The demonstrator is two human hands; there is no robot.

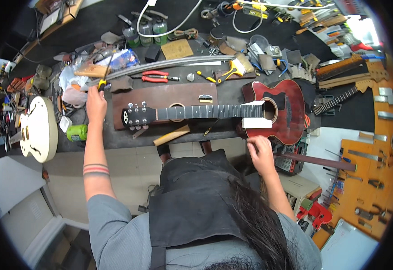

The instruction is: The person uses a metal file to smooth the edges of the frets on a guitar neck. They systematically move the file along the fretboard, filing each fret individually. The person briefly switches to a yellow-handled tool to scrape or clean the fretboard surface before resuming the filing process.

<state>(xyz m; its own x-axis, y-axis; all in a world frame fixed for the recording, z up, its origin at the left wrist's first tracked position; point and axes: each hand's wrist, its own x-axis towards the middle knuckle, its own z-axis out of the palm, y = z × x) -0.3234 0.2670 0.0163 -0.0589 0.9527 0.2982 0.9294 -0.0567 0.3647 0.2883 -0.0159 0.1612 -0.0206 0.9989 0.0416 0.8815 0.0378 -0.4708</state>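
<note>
A red acoustic guitar [283, 111] lies flat across the workbench [129, 138], its black neck [205, 111] pointing left to the black headstock [136, 115]. White tape patches sit on its body beside the neck. My left hand [96, 102] reaches to the bench's left part and grips a yellow-handled tool [102, 83]. Below the guitar's body, my right hand [260, 150] rests at the bench's front edge with its fingers curled; I cannot tell whether it holds anything.
Red pliers [155, 76], a yellow brush [233, 70], bottles [146, 30], a long metal strip [169, 63] and clutter crowd the bench's back. A wooden block [171, 135] lies at the front edge. A cream guitar body [38, 128] stands left; guitar necks [345, 72] and an orange tool board [367, 180] right.
</note>
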